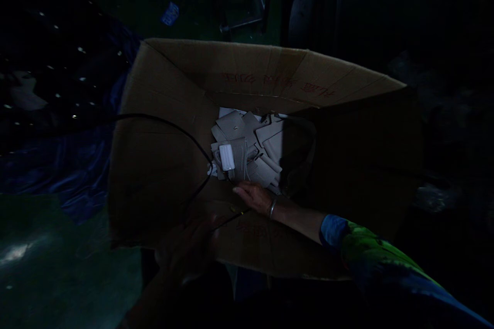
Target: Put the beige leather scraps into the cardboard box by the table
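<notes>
A large open cardboard box (239, 61) fills the middle of the dim view. Flat grey pieces (231, 126) lie in a loose pile inside it, with a small white block (226, 157) on top. My right hand (254, 197), with a bracelet at the wrist, reaches into the box just below the pile; what its fingers hold, if anything, is hidden. My left hand (189, 247) is dark and blurred at the box's near edge. A thin black cable (165, 121) curves over the left part of the box and down near my left hand.
Dark blue shiny plastic (81, 185) lies left of the box on the green floor (69, 267). Behind the box are a small blue packet (170, 13) and a metal frame (243, 24). Clear plastic (434, 198) shows faintly at the right.
</notes>
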`<move>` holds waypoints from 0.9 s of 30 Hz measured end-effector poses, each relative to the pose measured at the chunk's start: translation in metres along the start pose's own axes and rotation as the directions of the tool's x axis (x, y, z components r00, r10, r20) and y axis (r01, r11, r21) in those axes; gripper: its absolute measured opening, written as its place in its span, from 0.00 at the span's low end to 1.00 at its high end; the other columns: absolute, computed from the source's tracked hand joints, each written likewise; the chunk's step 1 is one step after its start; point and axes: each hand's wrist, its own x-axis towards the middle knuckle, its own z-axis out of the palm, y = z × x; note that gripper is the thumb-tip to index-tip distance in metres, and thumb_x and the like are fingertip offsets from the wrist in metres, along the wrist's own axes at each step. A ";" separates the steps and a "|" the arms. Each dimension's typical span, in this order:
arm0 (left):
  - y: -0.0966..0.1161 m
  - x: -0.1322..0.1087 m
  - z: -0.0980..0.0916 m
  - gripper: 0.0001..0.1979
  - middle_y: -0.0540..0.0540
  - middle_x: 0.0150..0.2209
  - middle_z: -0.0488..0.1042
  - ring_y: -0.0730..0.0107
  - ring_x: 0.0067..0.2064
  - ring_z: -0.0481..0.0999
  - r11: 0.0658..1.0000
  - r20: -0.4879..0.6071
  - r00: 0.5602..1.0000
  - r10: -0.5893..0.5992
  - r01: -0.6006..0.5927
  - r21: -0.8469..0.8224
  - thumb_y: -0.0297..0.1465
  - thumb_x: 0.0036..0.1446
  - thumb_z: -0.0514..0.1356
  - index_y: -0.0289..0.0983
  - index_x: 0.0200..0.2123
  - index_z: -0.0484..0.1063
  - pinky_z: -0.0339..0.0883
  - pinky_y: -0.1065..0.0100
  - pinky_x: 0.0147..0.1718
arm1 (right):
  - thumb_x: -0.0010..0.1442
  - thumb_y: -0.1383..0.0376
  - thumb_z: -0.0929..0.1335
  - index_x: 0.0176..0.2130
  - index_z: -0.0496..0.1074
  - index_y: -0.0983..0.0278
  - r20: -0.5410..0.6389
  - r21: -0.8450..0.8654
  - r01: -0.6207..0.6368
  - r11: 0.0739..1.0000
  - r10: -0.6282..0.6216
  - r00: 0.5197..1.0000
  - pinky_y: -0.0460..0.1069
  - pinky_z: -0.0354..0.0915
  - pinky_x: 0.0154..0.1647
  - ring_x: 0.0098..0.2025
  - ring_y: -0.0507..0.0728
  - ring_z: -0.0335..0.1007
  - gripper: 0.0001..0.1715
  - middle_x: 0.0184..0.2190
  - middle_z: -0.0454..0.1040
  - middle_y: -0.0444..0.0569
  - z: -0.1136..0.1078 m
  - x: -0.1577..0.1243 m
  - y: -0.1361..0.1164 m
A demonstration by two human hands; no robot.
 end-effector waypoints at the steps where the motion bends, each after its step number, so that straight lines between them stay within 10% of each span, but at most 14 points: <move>1: 0.000 0.000 0.001 0.14 0.40 0.43 0.86 0.56 0.38 0.86 1.000 -0.027 1.000 0.005 -0.005 -0.002 0.36 0.68 0.57 0.42 0.51 0.80 0.76 0.61 0.36 | 0.78 0.55 0.60 0.53 0.76 0.66 -0.024 -0.039 -0.077 0.996 0.076 0.997 0.50 0.67 0.56 0.52 0.57 0.75 0.22 0.49 0.78 0.54 0.000 0.009 0.013; 7: 0.005 0.001 -0.006 0.12 0.41 0.41 0.86 0.52 0.42 0.85 1.000 -0.052 0.999 -0.008 0.008 0.006 0.34 0.66 0.59 0.44 0.48 0.81 0.77 0.54 0.41 | 0.64 0.45 0.72 0.65 0.68 0.74 -0.002 -0.262 -0.363 0.894 0.376 0.927 0.64 0.47 0.73 0.71 0.74 0.53 0.45 0.68 0.63 0.72 0.003 0.093 0.085; 12: -0.004 -0.008 -0.006 0.14 0.41 0.41 0.85 0.49 0.45 0.85 0.999 0.010 0.999 0.034 -0.034 0.001 0.33 0.64 0.61 0.46 0.51 0.80 0.79 0.53 0.42 | 0.56 0.41 0.75 0.61 0.73 0.75 0.148 -0.392 -0.498 0.773 0.588 0.795 0.72 0.48 0.69 0.66 0.81 0.62 0.50 0.61 0.70 0.77 0.025 0.149 0.117; 21: -0.009 -0.039 0.016 0.21 0.45 0.51 0.84 0.42 0.51 0.84 0.972 0.079 0.986 -0.147 0.159 -0.173 0.38 0.60 0.64 0.55 0.57 0.79 0.82 0.43 0.45 | 0.54 0.40 0.76 0.70 0.64 0.61 0.224 -0.427 -0.572 0.700 0.695 0.683 0.64 0.68 0.59 0.62 0.71 0.72 0.55 0.73 0.54 0.68 0.058 0.124 0.139; 27: -0.015 -0.048 0.034 0.34 0.50 0.40 0.86 0.52 0.33 0.86 0.874 0.211 0.953 -0.215 0.284 -0.393 0.35 0.52 0.65 0.66 0.63 0.73 0.74 0.58 0.15 | 0.61 0.47 0.76 0.69 0.64 0.61 0.306 -0.443 -0.579 0.684 0.723 0.620 0.67 0.67 0.63 0.65 0.71 0.67 0.46 0.73 0.56 0.62 0.058 0.148 0.154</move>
